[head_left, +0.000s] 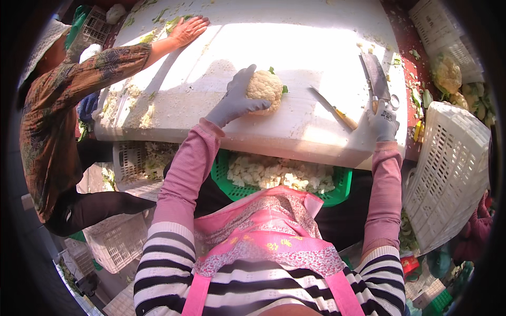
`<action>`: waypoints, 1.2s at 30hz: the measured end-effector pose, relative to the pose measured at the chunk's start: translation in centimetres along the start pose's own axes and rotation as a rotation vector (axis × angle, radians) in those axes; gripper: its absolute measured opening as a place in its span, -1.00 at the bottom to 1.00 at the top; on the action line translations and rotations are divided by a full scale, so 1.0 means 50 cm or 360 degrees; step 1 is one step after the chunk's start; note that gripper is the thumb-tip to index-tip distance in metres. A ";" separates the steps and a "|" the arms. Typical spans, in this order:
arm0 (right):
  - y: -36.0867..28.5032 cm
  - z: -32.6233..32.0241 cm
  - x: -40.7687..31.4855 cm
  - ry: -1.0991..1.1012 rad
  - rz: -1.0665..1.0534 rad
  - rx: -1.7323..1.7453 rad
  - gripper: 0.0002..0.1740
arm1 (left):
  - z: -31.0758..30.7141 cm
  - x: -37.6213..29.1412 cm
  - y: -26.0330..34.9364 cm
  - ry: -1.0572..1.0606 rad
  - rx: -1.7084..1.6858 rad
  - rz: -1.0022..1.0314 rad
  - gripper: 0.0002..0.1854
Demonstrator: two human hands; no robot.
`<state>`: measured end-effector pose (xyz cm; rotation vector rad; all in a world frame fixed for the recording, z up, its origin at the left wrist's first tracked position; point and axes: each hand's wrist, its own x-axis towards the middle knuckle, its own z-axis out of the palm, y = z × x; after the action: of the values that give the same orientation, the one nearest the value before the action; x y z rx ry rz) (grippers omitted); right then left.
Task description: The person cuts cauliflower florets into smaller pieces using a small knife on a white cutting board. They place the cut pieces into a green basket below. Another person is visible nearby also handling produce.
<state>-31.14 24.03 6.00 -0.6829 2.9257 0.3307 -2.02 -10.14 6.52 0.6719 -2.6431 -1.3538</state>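
Note:
My left hand [240, 96], in a grey glove, holds a whole cauliflower head [265, 91] from its left side, thumb across the near face. Small green leaf bits show at the cauliflower's right edge. At the right of the white table [292, 134], my gloved right hand [384, 121] is closed around the handle of a broad-bladed knife [375, 75], its blade pointing away from me. A metal ring [394, 102] sits beside that handle; what it belongs to is unclear. Between my hands lies a slim knife [335, 108] with a wooden handle.
A green basket [342, 185] of cauliflower florets [280, 173] stands below the table edge before me. At left, a co-worker's bare hand [191, 31] rests on the table. A white plastic crate [448, 177] leans at right. Cauliflower scraps [146, 118] litter the table's left side.

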 end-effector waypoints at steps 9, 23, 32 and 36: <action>0.008 0.058 0.034 0.0096 -0.0189 0.0365 -0.24 | -0.083 -0.017 0.020 0.0045 -0.0507 -0.0640 0.15; -0.113 -0.189 -0.112 -0.0480 -0.0469 0.2924 -0.60 | -0.112 -0.048 0.013 0.0258 0.0214 -0.0594 -0.36; -0.267 -0.215 -0.286 -0.0244 -0.0982 0.1868 -0.62 | -0.156 -0.066 -0.008 0.0718 0.0100 -0.0375 -0.47; -0.333 -0.188 -0.279 -0.0147 -0.1079 0.1797 -0.69 | -0.154 -0.070 -0.015 0.0910 0.0151 -0.0295 -0.58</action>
<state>-11.87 13.14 14.35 -1.2218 2.0433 -1.1748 3.52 -14.83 10.95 1.1408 -2.2288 -0.8913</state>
